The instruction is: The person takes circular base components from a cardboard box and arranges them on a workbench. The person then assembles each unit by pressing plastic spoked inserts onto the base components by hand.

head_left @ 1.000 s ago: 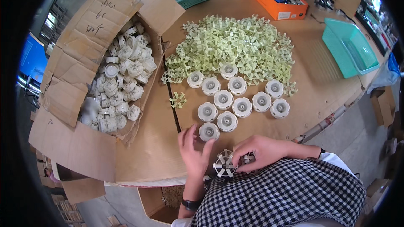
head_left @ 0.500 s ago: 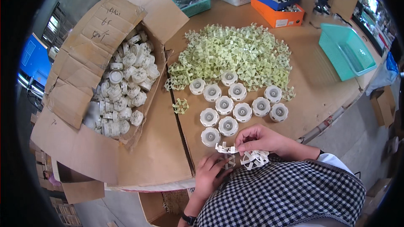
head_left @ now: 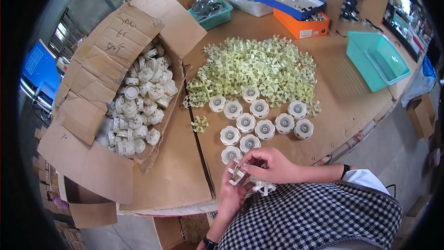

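In front of my apron, my left hand (head_left: 232, 195) is closed around a white tabbed plastic ring (head_left: 236, 175). My right hand (head_left: 274, 165) pinches the same ring from the right with thumb and fingertips. A second white spoked plastic ring (head_left: 264, 186) hangs below my right hand, apparently kept in its lower fingers, which are hidden. Just beyond my hands, several round white caps with grey centres (head_left: 250, 143) sit in loose rows on the cardboard-covered table. Behind them rises a heap of pale green spoked plastic rings (head_left: 259, 65); a single green ring (head_left: 200, 124) lies apart at its left.
An open cardboard box (head_left: 88, 78) at left holds many white round parts (head_left: 138, 106). An empty turquoise basket (head_left: 377, 60) stands at right. Along the back are a blue tray (head_left: 289, 0), an orange box (head_left: 303, 25), a white basket (head_left: 247, 0) and a green basket (head_left: 212, 14).
My left hand has risen from the table to meet the right and now grips the tabbed ring. My right hand has shifted left, bringing both white rings along. The view has tilted slightly.
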`<action>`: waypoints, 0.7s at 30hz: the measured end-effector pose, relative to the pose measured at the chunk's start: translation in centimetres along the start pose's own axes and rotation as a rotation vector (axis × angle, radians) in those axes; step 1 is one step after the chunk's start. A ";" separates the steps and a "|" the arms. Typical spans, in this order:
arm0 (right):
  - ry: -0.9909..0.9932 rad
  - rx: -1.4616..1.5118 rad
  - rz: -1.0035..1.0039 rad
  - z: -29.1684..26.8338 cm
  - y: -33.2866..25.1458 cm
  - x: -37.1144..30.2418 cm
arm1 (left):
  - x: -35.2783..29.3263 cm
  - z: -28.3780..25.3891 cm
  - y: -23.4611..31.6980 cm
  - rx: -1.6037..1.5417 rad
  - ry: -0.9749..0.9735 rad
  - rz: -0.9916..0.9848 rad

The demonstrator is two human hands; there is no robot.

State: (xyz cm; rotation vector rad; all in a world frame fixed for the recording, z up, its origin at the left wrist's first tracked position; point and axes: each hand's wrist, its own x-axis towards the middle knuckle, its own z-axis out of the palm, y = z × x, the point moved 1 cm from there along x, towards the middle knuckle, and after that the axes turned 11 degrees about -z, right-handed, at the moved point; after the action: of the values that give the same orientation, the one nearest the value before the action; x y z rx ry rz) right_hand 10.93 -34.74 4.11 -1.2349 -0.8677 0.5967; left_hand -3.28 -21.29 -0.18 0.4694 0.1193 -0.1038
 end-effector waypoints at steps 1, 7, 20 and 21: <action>0.007 -0.175 -0.155 0.1 0.4 -0.1 | 0.1 0.8 -0.2 0.338 0.088 0.051; 0.086 -0.269 -0.301 1.6 1.3 -0.9 | 0.2 2.0 -1.3 0.861 0.256 -0.001; 0.011 -0.037 -0.153 1.7 4.7 -1.6 | -12.7 -3.0 6.0 0.918 1.467 1.378; -0.016 -0.029 -0.147 2.0 4.3 -1.5 | -15.1 -4.5 6.3 0.994 1.652 1.411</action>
State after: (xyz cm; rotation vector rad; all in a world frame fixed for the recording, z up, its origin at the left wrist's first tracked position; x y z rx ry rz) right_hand 8.69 -33.76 -0.20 -1.1826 -0.9744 0.4776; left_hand -17.75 -12.56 0.77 1.4273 1.3501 1.7367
